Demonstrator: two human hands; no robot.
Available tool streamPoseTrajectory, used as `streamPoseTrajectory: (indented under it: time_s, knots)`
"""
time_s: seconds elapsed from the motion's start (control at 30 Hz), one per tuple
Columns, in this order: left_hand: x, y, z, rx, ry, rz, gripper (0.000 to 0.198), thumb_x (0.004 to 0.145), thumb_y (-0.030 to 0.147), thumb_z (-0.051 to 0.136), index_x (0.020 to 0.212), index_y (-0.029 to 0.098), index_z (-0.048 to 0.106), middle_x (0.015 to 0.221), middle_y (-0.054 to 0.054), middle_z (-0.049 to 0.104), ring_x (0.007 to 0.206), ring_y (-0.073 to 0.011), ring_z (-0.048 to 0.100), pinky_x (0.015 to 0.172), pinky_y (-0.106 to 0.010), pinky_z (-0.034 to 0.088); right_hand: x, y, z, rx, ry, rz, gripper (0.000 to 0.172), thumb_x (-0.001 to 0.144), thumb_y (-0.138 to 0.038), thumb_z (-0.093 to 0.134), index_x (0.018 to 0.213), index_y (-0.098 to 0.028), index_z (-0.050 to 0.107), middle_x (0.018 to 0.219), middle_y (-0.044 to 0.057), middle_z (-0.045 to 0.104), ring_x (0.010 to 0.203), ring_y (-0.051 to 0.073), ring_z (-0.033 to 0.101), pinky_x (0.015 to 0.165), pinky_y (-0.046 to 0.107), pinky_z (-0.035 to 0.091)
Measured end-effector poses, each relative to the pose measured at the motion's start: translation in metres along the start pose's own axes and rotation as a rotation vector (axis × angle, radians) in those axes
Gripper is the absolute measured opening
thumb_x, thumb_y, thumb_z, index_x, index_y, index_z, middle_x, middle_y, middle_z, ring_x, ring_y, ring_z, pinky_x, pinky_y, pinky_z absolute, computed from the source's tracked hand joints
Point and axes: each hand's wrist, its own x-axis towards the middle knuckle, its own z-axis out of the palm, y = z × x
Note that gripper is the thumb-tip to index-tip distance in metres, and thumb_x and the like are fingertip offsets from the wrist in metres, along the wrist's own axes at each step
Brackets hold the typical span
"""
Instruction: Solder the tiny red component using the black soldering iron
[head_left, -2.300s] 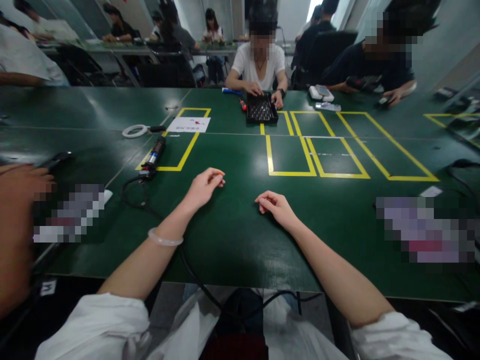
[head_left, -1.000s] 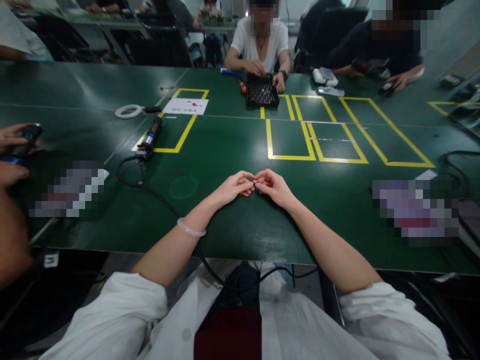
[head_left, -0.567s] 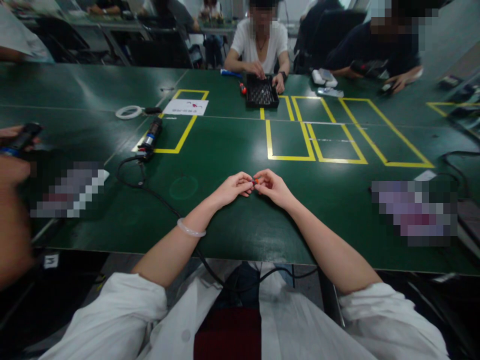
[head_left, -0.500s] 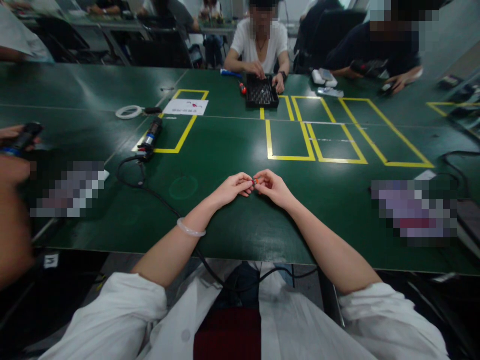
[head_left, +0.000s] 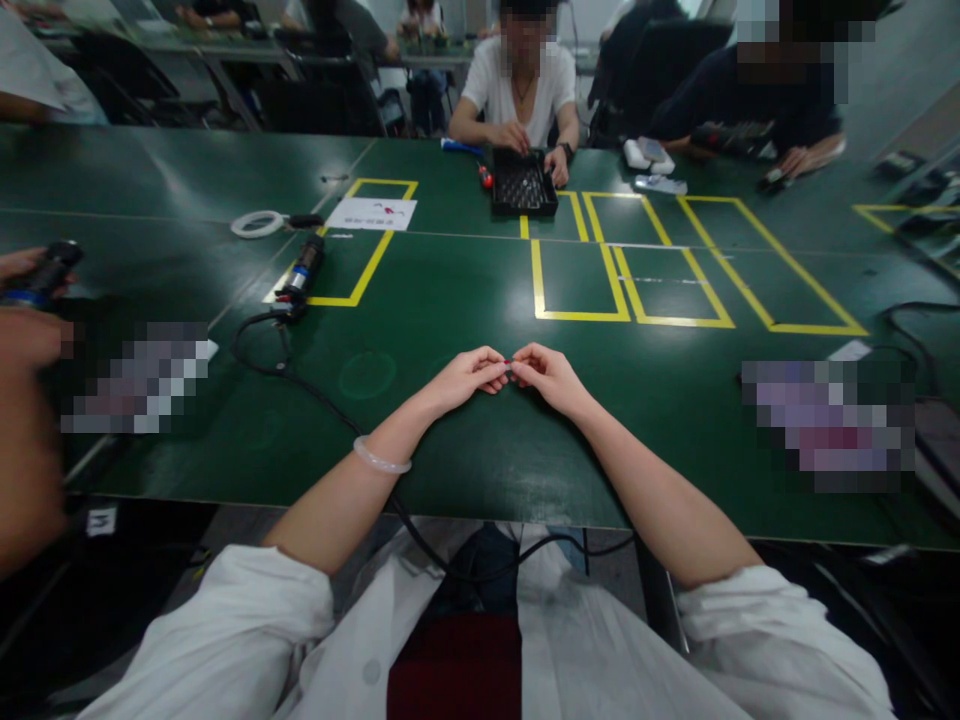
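Note:
Over the near middle of the green table [head_left: 457, 455], my left hand [head_left: 474, 378] and my right hand [head_left: 547, 375] meet fingertip to fingertip. Between them they pinch a tiny dark and reddish part [head_left: 509, 367], mostly covered by the fingers and too small to name. Both hands are closed, thumbs pressed against the forefingers. A pale bangle [head_left: 382, 457] circles my left forearm. Left of my hands, a black cable [head_left: 322, 395] runs across the table and over its front edge.
A black cylindrical tool [head_left: 304, 268] lies by a printed sheet [head_left: 373, 214] and a white coil [head_left: 257, 224]. Yellow tape outlines [head_left: 581, 317] mark the table. Across it, a person handles a black tray [head_left: 525, 208] of small parts. Blurred-out items lie left and right.
My right fingers have shifted slightly on the small part, and its orange-red bit shows less now. The co-worker's hand at far right has moved a little.

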Motion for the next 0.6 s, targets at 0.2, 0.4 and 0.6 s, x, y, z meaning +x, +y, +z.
streamPoseTrajectory:
  time_s: [0.2,0.4,0.6]
  knots:
    - [0.0003,-0.0004,-0.001,0.011,0.003,-0.015,0.042,0.084,0.053,0.065,0.094,0.012,0.059,0.087,-0.006,0.065,0.077,-0.0125,0.061,0.075,-0.028,0.05,-0.0022,-0.001,0.0016,0.02,-0.028,-0.098,0.036,0.081,-0.041,0.072,0.105,-0.02,0.055,0.079,-0.001,0.063,0.064,0.011,0.056,0.062,0.026,0.045]
    - [0.001,-0.0017,-0.0019,0.018,0.009,-0.013,0.041,0.085,0.053,0.064,0.094,0.013,0.059,0.087,-0.005,0.065,0.077,-0.0123,0.061,0.075,-0.028,0.051,-0.0031,-0.0026,0.0016,-0.145,0.014,-0.2,0.02,0.084,-0.033,0.068,0.098,-0.02,0.06,0.085,0.001,0.063,0.067,0.012,0.053,0.061,0.026,0.044]
    - [-0.0009,-0.0016,-0.0024,0.068,0.037,-0.006,0.042,0.089,0.053,0.058,0.103,0.014,0.058,0.092,-0.007,0.064,0.08,-0.0143,0.063,0.075,-0.029,0.053,-0.0006,-0.0003,-0.0021,-0.219,0.109,-0.183,0.019,0.083,-0.033,0.068,0.096,-0.019,0.063,0.087,0.003,0.065,0.073,0.014,0.057,0.064,0.028,0.046]
